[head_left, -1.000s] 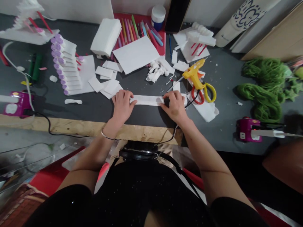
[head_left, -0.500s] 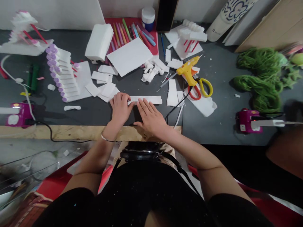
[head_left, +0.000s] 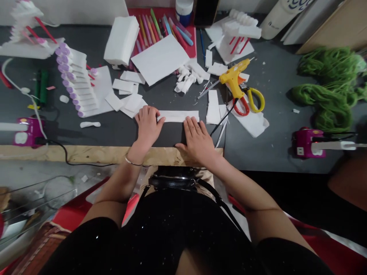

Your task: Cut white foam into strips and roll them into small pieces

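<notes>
A narrow, folded white strip (head_left: 174, 116), of paper or cloth, lies flat along the grey table in front of me. My left hand (head_left: 148, 128) has its curled fingers and thumb on the strip's left end, which they partly hide. Fingers stretched out, my right hand (head_left: 198, 139) lies flat, its fingertips pressing the lower edge near the right end. Several flat white pieces (head_left: 132, 105) are scattered just beyond my left hand. To the right of the strip is another white piece (head_left: 212, 107).
A yellow glue gun (head_left: 234, 82) and scissors (head_left: 256, 100) lie at right. Model stairs with purple-tipped edges (head_left: 77, 86) stand at left. Markers (head_left: 155, 28), a white stack (head_left: 122, 40), green yarn (head_left: 327, 88) and purple power adapters (head_left: 309, 143) surround the work area. Another person's arm (head_left: 349, 187) shows at right.
My right hand has slid right along the strip, from its middle to near its right end, uncovering the middle. My left hand stays at the left end. The view has shifted slightly.
</notes>
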Demonstrator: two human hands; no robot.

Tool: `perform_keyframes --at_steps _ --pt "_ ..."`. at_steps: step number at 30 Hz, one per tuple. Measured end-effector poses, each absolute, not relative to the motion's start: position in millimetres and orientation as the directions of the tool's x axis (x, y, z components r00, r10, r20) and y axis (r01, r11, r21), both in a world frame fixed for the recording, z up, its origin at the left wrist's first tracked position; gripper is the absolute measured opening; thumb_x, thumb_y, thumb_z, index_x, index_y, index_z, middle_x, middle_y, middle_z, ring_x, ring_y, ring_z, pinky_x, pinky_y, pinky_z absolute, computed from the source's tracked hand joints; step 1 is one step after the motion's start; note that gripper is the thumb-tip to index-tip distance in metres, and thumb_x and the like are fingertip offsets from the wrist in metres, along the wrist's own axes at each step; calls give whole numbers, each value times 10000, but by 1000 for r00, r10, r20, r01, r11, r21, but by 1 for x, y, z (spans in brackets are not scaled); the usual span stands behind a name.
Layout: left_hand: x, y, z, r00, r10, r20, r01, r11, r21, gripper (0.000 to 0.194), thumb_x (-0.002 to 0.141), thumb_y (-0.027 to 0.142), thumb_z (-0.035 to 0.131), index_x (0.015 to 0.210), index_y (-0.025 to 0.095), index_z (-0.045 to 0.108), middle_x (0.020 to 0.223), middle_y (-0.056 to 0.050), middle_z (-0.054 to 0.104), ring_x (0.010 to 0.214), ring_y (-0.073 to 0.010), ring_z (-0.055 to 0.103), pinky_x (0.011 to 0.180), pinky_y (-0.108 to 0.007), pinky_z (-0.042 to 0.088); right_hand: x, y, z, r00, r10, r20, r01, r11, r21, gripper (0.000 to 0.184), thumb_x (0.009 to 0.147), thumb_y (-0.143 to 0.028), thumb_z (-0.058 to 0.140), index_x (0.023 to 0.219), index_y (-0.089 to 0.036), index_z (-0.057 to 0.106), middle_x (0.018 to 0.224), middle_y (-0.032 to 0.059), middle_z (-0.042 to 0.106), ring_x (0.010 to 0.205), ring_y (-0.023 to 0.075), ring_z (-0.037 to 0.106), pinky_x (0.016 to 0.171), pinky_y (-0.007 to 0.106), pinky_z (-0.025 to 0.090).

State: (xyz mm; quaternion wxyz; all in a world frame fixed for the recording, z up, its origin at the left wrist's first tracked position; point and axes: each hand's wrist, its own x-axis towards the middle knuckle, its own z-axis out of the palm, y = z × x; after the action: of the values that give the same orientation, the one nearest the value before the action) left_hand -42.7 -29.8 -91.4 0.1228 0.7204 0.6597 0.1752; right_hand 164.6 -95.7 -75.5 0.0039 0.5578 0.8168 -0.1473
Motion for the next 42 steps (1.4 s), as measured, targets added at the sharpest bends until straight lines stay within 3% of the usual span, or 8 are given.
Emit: perform_keyframes --at_steps 5,9,14,25,30,34,38,42 --pt "-20 -47 -81 297 943 150 860 -333 386 414 1114 396 309 1327 189 599 1504 -185 595 1447 -336 529 1204 -540 413 166 -96 -72 -382 901 -207 916 341 -210 848 1049 -517 446 1663 41 270 1763 253 245 1663 390 222 1362 556 164" --pt "9 -62 -90 630 775 43 695 -589 412 714 1106 568 200 1635 119 368 1736 -184 363 1652 -315 274 1342 -519 259 165 -97 -72 -383 888 -255 921 345 -183 724 1041 -320 385 1657 45 274 1755 237 285 1669 359 216 1363 554 150" --pt "11 -64 -103 611 791 -46 728 -538 425 961 1045 725 108 1672 10 244 1765 -239 246 1682 -328 168 1375 -506 168 166 -97 -73 -378 897 -227 921 340 -191 738 1011 -289 368 1663 40 262 1766 211 259 1672 350 208 1361 548 160" --pt "-22 -67 -100 514 855 -69 798 -447 403 1030 1021 764 139 1660 -37 243 1749 -290 237 1676 -358 179 1371 -555 173 169 -94 -72 -393 896 -207 912 352 -210 847 1052 -543 393 1656 40 280 1765 242 241 1662 370 234 1361 538 161" --pt "-36 -68 -100 463 886 -30 828 -420 371 919 1052 710 224 1657 23 305 1742 -269 286 1664 -361 232 1356 -592 203 179 -89 -75 -426 890 -165 889 378 -259 793 1054 -511 436 1643 12 345 1742 238 320 1640 370 299 1343 547 229" --pt "-39 -64 -96 452 892 12 845 -433 315 645 1104 478 317 1584 69 454 1675 -242 444 1603 -350 381 1316 -575 300 195 -78 -74 -427 902 -70 862 382 -332 558 1076 -332 390 1549 -77 538 1657 184 506 1561 330 449 1284 545 333" --pt "-44 -54 -85 424 905 36 875 -419 244 442 1083 278 338 1357 145 659 1445 -214 660 1339 -349 610 1067 -514 532 211 -66 -67 -362 932 4 869 339 -360 440 1048 -222 420 1394 -144 679 1555 175 617 1445 346 546 1191 569 408" --pt "-46 -45 -75 443 896 -18 887 -435 154 388 1072 236 336 1193 159 696 1157 -193 720 1072 -317 650 787 -409 557 214 -62 -57 -262 963 60 888 265 -377 396 1069 -254 390 1195 -165 755 1284 174 748 1191 319 654 1020 467 496"
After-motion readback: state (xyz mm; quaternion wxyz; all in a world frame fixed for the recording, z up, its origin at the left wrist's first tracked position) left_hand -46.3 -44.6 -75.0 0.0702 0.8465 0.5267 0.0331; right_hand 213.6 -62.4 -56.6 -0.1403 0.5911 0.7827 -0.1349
